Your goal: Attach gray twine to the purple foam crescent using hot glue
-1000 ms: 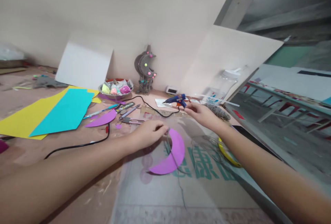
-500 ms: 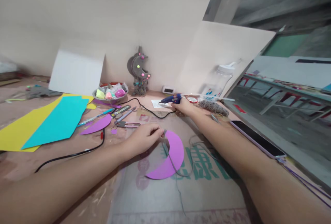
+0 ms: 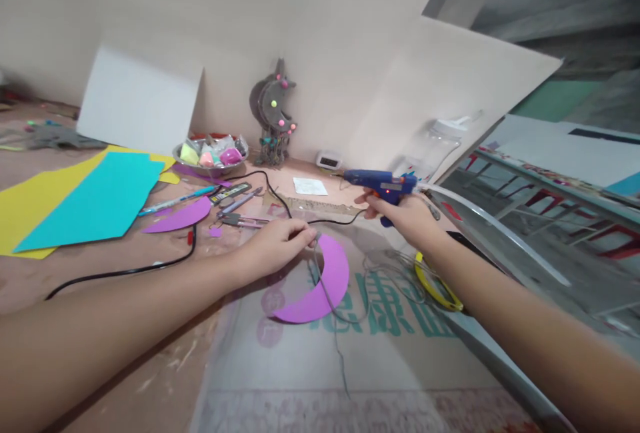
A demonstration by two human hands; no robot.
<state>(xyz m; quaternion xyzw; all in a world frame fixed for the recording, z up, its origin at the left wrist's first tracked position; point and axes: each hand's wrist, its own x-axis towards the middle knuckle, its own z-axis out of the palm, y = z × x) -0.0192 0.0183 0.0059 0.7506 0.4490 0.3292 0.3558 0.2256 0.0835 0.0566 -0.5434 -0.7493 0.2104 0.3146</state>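
My left hand [image 3: 277, 246] is closed in a pinch on the upper tip of a purple paper crescent [image 3: 337, 276], where a bit of grey yarn [image 3: 327, 296] is wound. The yarn trails across the crescent and over the printed plastic sheet [image 3: 280, 366] beneath it. My right hand [image 3: 413, 216] grips a blue hot glue gun [image 3: 383, 183] by its handle, held up off the table. Its nozzle points left, a red light glows on its side, and a long clear glue stick [image 3: 500, 226] sticks out of the back.
A finished-looking grey moon ornament [image 3: 273, 110] leans against the wall, near a bowl of coloured clay [image 3: 213, 153]. Yellow and blue sheets [image 3: 95, 203], pens and a compass [image 3: 245, 220] lie left. A black cord [image 3: 125, 272] crosses the table. Something yellow and loop-shaped [image 3: 435, 286] lies by my right forearm.
My right hand has lifted the glue gun from beside the white paper, up and to the right. My left hand keeps its pinch on the crescent's tip. The view has shifted slightly.
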